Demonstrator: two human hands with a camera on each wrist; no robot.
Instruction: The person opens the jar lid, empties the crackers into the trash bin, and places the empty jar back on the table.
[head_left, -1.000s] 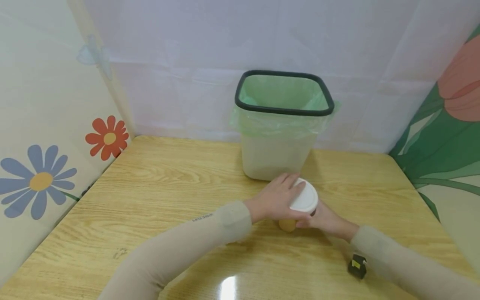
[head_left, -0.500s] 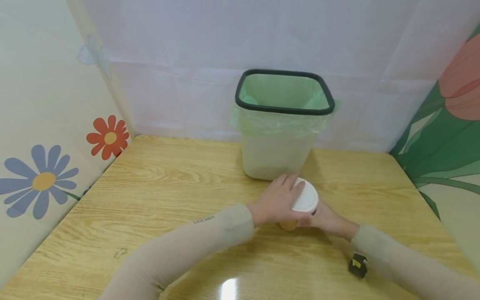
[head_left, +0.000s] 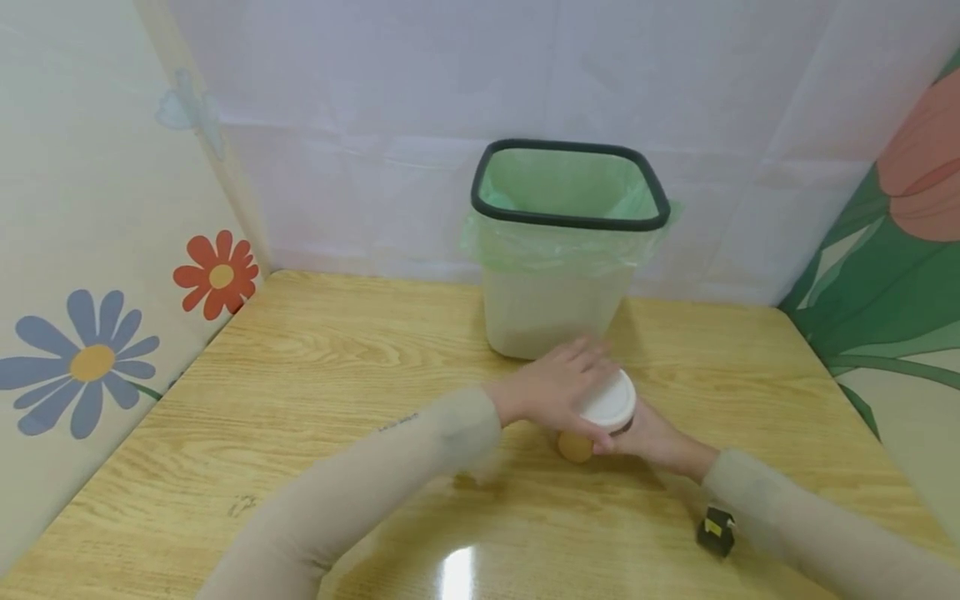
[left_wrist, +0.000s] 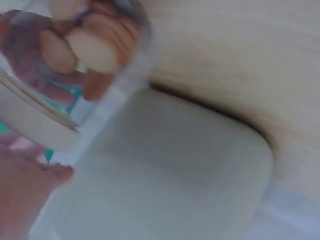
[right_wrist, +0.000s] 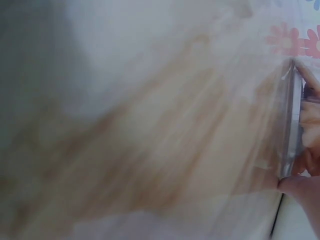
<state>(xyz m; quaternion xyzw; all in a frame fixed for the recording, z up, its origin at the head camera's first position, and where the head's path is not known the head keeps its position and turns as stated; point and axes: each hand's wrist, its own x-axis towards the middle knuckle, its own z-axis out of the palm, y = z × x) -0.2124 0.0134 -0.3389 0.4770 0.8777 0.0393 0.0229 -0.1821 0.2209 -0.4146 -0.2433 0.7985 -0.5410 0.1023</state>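
Observation:
A clear jar with a white round lid [head_left: 611,402] sits between both hands on the table, in front of the bin. Light brown rounded pieces [left_wrist: 97,47] that look like biscuits show through its wall in the left wrist view. My right hand [head_left: 654,437] grips the jar from the right, partly hidden behind it. Over the lid's left side lies my left hand [head_left: 557,387], fingers fairly straight and the thumb along the near rim. In the left wrist view its fingertips stand a little apart from the lid. The right wrist view is blurred.
A pale bin [head_left: 555,308] with a dark rim and green liner stands just behind the hands. A small black block with a yellow label [head_left: 715,532] lies near the right forearm. The wooden table [head_left: 337,350] meets flower-print and white cloth walls.
The left hand's fingers have loosened and shifted back and away from the lid's top, so more of the lid's far side is covered loosely. The right hand and jar have hardly moved.

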